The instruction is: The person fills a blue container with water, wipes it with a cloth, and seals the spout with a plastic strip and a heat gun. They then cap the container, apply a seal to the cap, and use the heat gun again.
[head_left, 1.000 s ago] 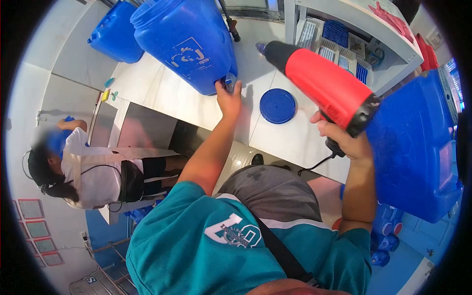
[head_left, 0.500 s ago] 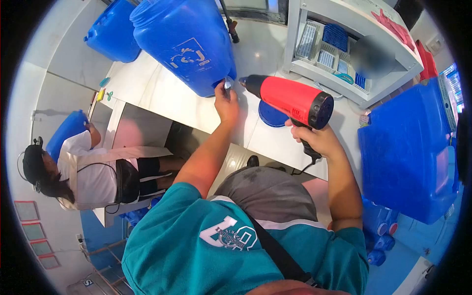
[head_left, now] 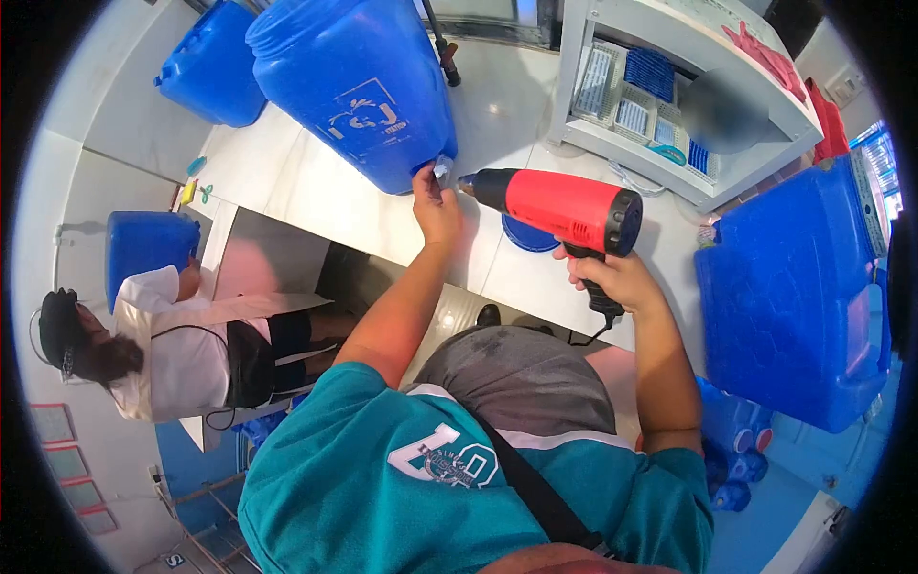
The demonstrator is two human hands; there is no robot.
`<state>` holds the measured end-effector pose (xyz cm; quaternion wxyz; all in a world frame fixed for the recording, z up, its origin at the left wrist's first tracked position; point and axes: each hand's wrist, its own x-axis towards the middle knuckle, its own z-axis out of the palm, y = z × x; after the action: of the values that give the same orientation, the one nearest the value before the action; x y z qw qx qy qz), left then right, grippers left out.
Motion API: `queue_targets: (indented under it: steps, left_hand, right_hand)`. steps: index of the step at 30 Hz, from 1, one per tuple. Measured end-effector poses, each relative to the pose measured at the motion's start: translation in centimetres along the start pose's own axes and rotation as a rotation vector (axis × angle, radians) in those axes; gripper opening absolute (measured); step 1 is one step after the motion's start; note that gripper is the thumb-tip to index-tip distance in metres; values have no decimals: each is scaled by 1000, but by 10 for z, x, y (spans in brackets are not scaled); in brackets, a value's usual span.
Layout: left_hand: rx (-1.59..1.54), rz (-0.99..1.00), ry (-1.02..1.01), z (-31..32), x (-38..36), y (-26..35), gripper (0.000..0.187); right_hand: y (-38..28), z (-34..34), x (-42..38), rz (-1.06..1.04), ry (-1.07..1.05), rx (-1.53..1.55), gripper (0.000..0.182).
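Observation:
A red heat gun (head_left: 564,207) with a black nozzle is gripped by its handle in my right hand (head_left: 615,277). Its nozzle points left, close to the fingers of my left hand (head_left: 438,209). Those fingers are closed at the lower corner of a large blue container (head_left: 359,96), around its small spout, where a bit of clear film (head_left: 442,170) shows. The container lies tilted on the white counter (head_left: 497,105). Partly behind the heat gun is a round blue lid (head_left: 528,233).
A white shelf (head_left: 688,187) with small baskets stands at the back right. Another blue container (head_left: 794,297) is at the right, one more (head_left: 215,72) at the back left. A co-worker (head_left: 182,335) at the left holds a blue container (head_left: 143,251).
The heat gun has tilted slightly, its nozzle now lower and a little further left. The co-worker's blue container has turned more upright in view.

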<state>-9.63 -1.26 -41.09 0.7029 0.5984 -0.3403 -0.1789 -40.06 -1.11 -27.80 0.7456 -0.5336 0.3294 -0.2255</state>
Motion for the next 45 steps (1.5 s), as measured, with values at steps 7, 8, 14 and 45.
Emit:
queue_targets:
  steps: [7, 8, 14, 45]
  left_hand:
    - [-20, -40, -26, -6, 2, -3, 56]
    - [-21, -8, -35, -6, 4, -4, 56]
    - [-44, 19, -84, -12, 4, -11, 57]
    - [100, 651, 9, -158, 260, 169, 32]
  right_hand:
    - [-3, 6, 8, 3, 65, 14, 41]
    - [-4, 3, 6, 37, 76, 38, 41]
    - [3, 13, 4, 58, 84, 38, 41]
    - [-323, -92, 90, -455, 788, -1743, 41]
